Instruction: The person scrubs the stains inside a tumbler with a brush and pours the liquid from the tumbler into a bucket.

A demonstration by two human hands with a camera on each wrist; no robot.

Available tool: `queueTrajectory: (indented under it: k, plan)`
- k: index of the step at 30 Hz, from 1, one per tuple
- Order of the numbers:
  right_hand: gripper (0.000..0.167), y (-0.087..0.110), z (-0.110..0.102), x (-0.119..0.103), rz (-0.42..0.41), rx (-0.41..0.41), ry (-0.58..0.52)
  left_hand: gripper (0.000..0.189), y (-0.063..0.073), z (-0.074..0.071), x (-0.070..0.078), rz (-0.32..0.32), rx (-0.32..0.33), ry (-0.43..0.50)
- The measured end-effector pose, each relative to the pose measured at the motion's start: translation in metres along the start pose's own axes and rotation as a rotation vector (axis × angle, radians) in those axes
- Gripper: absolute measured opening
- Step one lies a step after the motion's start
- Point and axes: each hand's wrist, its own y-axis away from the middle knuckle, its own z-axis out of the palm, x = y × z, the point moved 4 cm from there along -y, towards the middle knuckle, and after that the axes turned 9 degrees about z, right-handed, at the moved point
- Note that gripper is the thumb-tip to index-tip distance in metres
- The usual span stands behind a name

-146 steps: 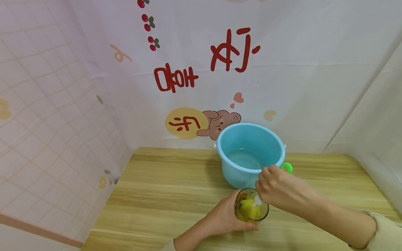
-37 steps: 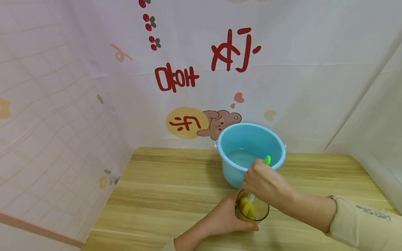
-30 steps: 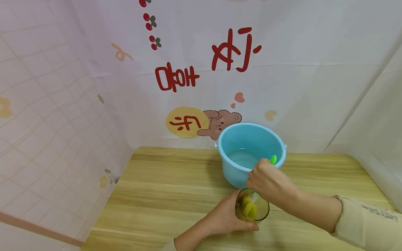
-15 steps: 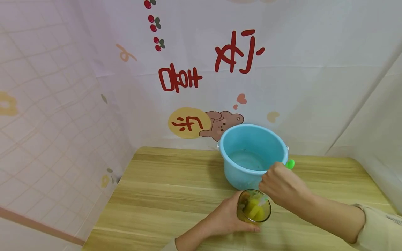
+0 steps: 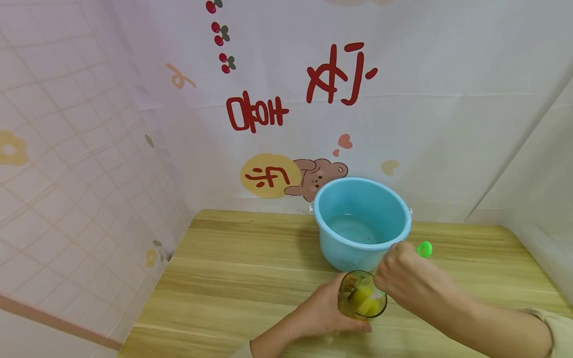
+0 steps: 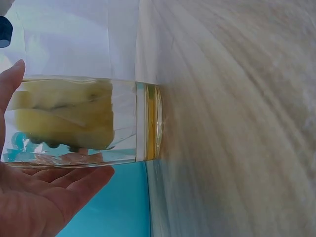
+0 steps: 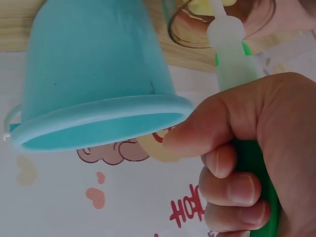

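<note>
My left hand (image 5: 318, 312) grips a clear drinking glass (image 6: 124, 123) around its side, thumb on one side and fingers on the other. The glass stands upright on the table with its mouth up. In my right fist (image 5: 414, 276) is a cup brush (image 7: 237, 64) with a green handle and white neck. Its yellow sponge head (image 6: 64, 113) is down inside the glass, shown pressed in the upper part in the left wrist view. The handle's green end (image 5: 424, 249) sticks out behind the right hand, leaning to the right.
A light blue bucket (image 5: 341, 248) with a little clear water in its bottom stands just behind the glass and both hands. The wooden table (image 5: 233, 268) meets a printed white cloth backdrop (image 5: 429, 124) at the rear, with cloth on both sides.
My right hand has swung right and toward me, tilting the brush handle over to the right and turning the sponge in the glass. The left hand keeps hold of the glass in place.
</note>
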Motion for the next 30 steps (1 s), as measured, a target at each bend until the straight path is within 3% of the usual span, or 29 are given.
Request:
queueTrajectory:
  k: [13,30]
  plan:
    - [0.049,-0.016,-0.022,-0.004,-0.018,0.034,0.027,0.081,0.000,-0.001,0.000,0.037,-0.003,0.022]
    - [0.047,-0.039,-0.016,-0.002,-0.028,-0.029,0.008,0.084,-0.001,0.000,0.000,0.101,-0.022,0.042]
